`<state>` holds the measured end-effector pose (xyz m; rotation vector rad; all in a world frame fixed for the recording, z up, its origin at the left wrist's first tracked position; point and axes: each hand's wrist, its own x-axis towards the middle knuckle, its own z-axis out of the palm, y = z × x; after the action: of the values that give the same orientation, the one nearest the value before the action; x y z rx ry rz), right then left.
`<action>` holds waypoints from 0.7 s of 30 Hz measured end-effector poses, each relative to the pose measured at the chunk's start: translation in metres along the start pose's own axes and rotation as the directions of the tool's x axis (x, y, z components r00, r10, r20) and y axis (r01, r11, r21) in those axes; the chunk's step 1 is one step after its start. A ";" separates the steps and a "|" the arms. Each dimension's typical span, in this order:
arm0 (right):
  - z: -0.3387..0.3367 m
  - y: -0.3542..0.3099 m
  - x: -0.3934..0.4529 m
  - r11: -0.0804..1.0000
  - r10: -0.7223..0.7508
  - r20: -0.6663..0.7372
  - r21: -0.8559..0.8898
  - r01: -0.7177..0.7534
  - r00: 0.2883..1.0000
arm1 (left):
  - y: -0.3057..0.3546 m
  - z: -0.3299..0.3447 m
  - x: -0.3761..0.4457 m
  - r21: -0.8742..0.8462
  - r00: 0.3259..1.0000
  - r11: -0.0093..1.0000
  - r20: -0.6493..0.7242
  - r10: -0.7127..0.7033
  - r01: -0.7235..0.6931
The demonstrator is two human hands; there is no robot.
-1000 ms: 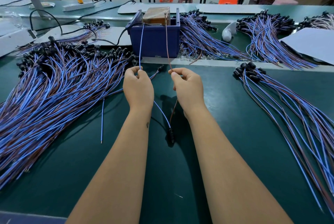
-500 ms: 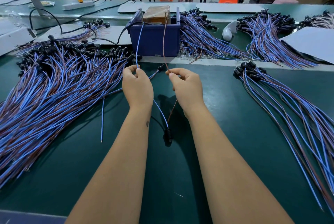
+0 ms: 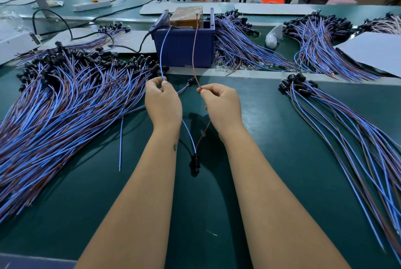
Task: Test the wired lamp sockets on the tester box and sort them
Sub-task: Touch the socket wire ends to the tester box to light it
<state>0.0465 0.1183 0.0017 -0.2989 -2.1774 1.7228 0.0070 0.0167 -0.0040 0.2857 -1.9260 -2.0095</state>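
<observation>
Two thin leads of one black plastic lamp socket (image 3: 194, 163) run up the middle of the frame to the dark blue plastic tester box (image 3: 184, 46) at upper centre, and the way they are held looks like the test itself: the blue insulated wire (image 3: 162, 51) reaches the box's left top edge and the brown insulated wire (image 3: 193, 51) its right, probably so each bare end meets its own contact, though the contacts are too small to make out. The left hand (image 3: 163, 103) pinches the blue wire between thumb and forefinger at its top, the other fingers curled into the palm; the right hand (image 3: 222, 103) pinches the brown wire the same way, just right of centre. Both forearms stretch forward from the bottom of the frame, wrists level, backs of the hands up, hands apart, presumably to keep the two leads from crossing. Below and between the wrists the socket hangs on its leads just above, or touching, the green bench mat (image 3: 271, 149); I cannot tell which. A large heap of blue-and-brown wired sockets (image 3: 65, 106) fills the left of the frame, likely the untested stock, and a smaller, tidier bundle of wired sockets (image 3: 336, 121) fans across the right, likely the sorted ones.
</observation>
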 end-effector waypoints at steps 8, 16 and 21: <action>-0.001 0.000 0.000 0.999 0.011 -0.023 -0.037 -0.012 1.000 | -0.001 0.000 0.000 0.028 1.000 1.000 0.005 0.011 -0.011; -0.002 0.000 0.000 0.998 0.010 -0.035 -0.070 -0.012 0.999 | -0.003 0.000 0.001 0.009 1.000 1.000 -0.005 0.004 -0.004; -0.002 0.000 0.000 0.996 -0.005 -0.025 -0.086 0.003 1.000 | -0.003 0.000 0.002 0.000 1.000 1.000 -0.002 0.001 -0.001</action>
<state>0.0473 0.1197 0.0017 -0.3363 -2.2358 1.6176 0.0049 0.0164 -0.0072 0.2864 -1.9242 -2.0076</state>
